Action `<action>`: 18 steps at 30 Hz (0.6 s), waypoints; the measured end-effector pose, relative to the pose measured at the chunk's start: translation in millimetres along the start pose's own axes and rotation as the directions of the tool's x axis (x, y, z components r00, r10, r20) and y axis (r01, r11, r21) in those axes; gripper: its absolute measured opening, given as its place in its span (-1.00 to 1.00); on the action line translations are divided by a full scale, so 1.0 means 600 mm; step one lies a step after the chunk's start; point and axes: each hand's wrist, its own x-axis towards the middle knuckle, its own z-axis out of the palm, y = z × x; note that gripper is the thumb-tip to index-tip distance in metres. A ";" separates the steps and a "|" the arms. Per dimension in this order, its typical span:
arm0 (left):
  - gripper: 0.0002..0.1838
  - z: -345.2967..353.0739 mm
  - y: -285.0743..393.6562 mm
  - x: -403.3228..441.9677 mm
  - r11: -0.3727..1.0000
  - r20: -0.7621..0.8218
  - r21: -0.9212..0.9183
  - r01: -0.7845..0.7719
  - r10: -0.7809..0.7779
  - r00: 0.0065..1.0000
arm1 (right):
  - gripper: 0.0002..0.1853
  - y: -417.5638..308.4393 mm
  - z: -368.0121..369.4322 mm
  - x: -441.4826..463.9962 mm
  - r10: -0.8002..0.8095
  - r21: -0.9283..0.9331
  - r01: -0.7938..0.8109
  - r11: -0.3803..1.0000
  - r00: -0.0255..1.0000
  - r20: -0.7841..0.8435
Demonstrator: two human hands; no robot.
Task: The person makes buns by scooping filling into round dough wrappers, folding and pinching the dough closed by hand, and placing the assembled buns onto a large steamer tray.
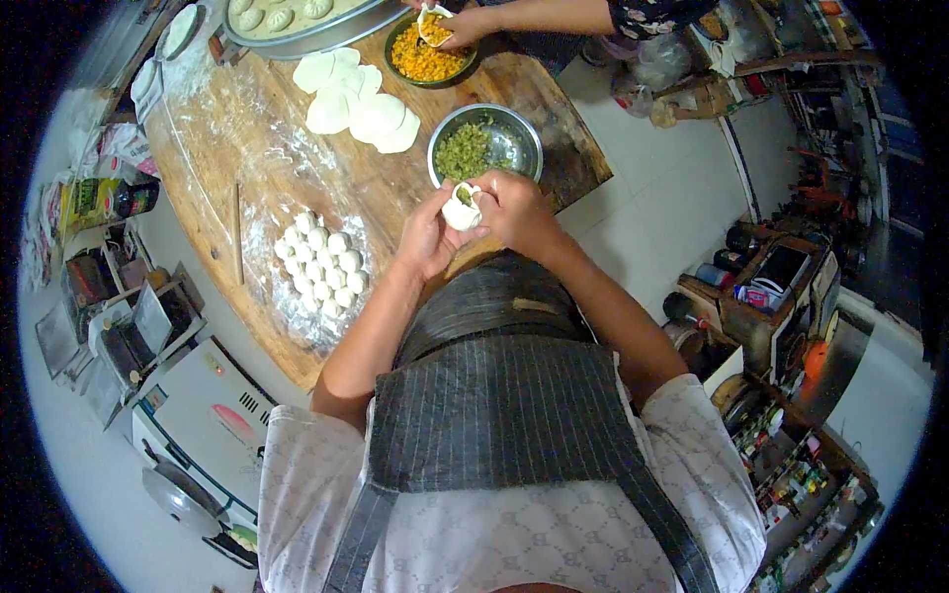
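**The wrapper (pixel 461 214) sits between both hands, and the metal bowl (pixel 516 150) is just beyond**

From where I stand, the white wrapper is in front of the person's apron (pixel 504 415), close to the near edge of the worktop (pixel 381 183). The left hand (pixel 431 237) is half closed and supports it from the left side. The right hand (pixel 516 211) comes from the other side, its fingers bent together at the rim, so I judge that both have hold of it.

The important relation, I think, is between this rim and the right fingers. The mouth of the wrapper is turned upward, with some green filling showing inside, and the right hand is already at its edge. The shape is like a small cup, so I find no clear long axis. The metal bowl lies straight ahead, away from the body; the right hand is nearer to it than the left. The pile of dough pieces (pixel 321 265) is to the left, well apart from both hands.

Some things stay hidden. The right fingers cover part of the rim, and the underside of the wrapper I cannot see. The right hand overlaps the bowl's near edge in the view, but whether they touch, I cannot tell. At the top, the co-worker's hand (pixel 469 30) is partly cut off.
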 end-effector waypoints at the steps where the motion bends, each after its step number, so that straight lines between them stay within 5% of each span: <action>1: -0.58 0.007 0.003 -0.003 1.000 -0.016 -0.006 0.014 -0.014 1.000 | -0.89 -0.002 -0.001 0.001 -0.050 -0.067 0.049 0.997 0.999 -0.017; 5: -0.55 -0.039 0.000 0.015 0.984 0.036 0.160 0.083 -0.090 0.995 | -0.91 0.027 0.017 -0.006 0.026 -0.008 -0.027 1.000 1.000 -0.016; 6: -0.55 -0.057 -0.001 0.024 0.984 0.036 0.160 0.083 -0.090 0.995 | -0.91 0.062 0.033 -0.007 0.083 0.144 -0.087 0.986 0.996 0.032; 8: -0.50 -0.082 -0.005 0.037 0.990 0.410 -0.029 0.137 -0.113 0.905 | -0.91 0.065 0.031 -0.005 0.134 0.288 -0.154 0.945 0.987 0.088; 9: -0.50 -0.056 0.001 0.025 0.990 0.410 -0.030 0.137 -0.113 0.905 | -0.92 0.030 0.011 0.001 0.212 0.265 -0.240 0.934 0.969 0.128; 11: -0.46 0.026 0.018 -0.012 0.999 0.012 0.045 0.007 -0.008 1.000 | -0.91 -0.018 -0.015 0.010 0.288 0.239 -0.322 0.916 0.943 0.166; 14: -0.47 0.028 0.008 -0.004 0.994 -0.010 -0.100 -0.041 0.040 0.999 | -0.87 -0.043 -0.025 0.013 0.273 0.092 -0.287 0.954 0.952 0.139; 16: -0.50 0.015 0.001 -0.002 0.996 -0.004 -0.077 -0.049 0.049 0.999 | -0.90 -0.041 -0.020 0.007 0.060 0.056 -0.064 0.996 0.996 0.061; 18: -0.52 0.005 0.000 -0.001 0.997 0.000 -0.055 -0.058 0.058 0.998 | -0.89 -0.035 -0.013 0.003 0.096 0.070 -0.099 0.993 0.994 0.043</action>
